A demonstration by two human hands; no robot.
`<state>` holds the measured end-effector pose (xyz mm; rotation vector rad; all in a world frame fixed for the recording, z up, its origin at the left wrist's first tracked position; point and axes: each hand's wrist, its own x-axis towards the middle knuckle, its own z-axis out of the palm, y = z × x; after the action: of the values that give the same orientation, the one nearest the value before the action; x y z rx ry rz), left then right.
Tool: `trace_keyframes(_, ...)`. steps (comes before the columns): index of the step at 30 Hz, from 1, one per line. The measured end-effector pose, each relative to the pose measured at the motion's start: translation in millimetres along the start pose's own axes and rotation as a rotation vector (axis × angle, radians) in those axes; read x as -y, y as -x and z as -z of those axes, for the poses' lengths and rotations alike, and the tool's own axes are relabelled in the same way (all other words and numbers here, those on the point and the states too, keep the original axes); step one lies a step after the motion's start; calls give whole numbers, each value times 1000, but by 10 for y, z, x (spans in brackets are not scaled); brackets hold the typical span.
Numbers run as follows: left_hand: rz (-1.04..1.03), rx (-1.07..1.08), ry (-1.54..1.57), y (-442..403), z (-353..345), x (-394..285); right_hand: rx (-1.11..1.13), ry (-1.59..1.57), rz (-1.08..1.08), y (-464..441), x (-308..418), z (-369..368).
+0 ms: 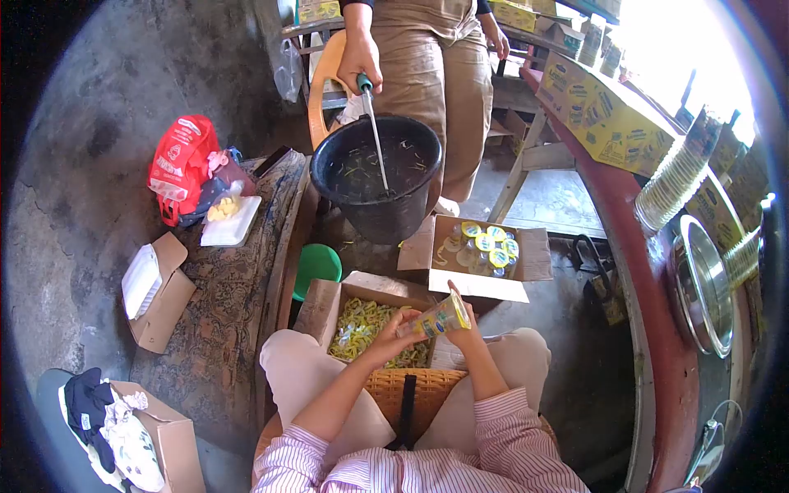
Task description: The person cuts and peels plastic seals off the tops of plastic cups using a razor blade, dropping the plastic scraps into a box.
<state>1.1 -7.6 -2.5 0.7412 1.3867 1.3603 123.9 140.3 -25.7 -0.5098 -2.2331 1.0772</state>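
Note:
Over my lap, a clear plastic cup with yellow printing [434, 320] lies tilted between both hands. The fingers of my left hand [393, 335] wrap round its narrower end. At the wider yellow end, my right hand [465, 327] grips the rim, thumb and fingers partly hidden behind it. Below them stands an open cardboard box [362, 284] full of yellow and clear scraps [355, 322]. Just beyond on the right, another open carton [470, 283] contains several cups with yellow-rimmed tops [491, 245].
Another person's hand [360, 62] holds a green-handled rod [376, 135] in a black bucket [370, 215]. A green basin [317, 269] is beside the boxes. A patterned bench [226, 287] stands left; stacked cups [675, 177] and a metal bowl [705, 287] are on the right.

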Motion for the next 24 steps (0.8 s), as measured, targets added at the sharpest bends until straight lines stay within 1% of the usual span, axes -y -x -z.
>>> trace_keyframes(1, -22, 6, -17, -5, -10, -3, -9, 58, 36, -7, -52, -26)
trace_keyframes(2, -115, 15, -99, -12, -7, -18, -33, 55, 67, -28, -106, -38)
trace_keyframes(4, -162, 24, -151, -79, 5, -1, -30, -15, 107, -88, -213, -75)
trace_keyframes(5, -180, 28, -172, -99, -4, 7, -30, 0, 101, -93, -273, -83)
trace_keyframes(6, -218, 20, -260, -112, -6, 6, -29, 15, 95, -99, -326, -90)
trace_keyframes(7, -202, 38, -331, -106, -21, -56, -29, 30, 89, -106, -381, -97)
trace_keyframes(9, -163, 78, -471, -99, -51, -145, -48, -35, -109, -92, -87, 21)
trace_keyframes(10, -240, 88, -495, -111, -62, -73, -55, -141, -78, -93, -51, 42)
trace_keyframes(13, -226, 73, -611, -85, -157, 104, 32, 115, -205, -90, -2, 48)
trace_keyframes(14, -368, 32, -591, -73, -187, 182, 39, 164, -214, -90, -7, 24)
trace_keyframes(17, -342, 166, -573, -176, -126, 394, 73, 263, -241, -86, 134, 19)
trace_keyframes(18, -389, 95, -607, -189, -121, 453, 96, 326, -276, -86, 141, -20)
trace_keyframes(20, -480, -44, -669, -146, -174, 346, 149, 453, -351, -56, 118, -114)
trace_keyframes(23, -370, -70, -418, -62, -254, 87, 215, 388, -385, -25, 76, -179)
trace_keyframes(24, -461, -114, -450, -74, -238, 129, 192, 398, -292, 3, 84, -188)
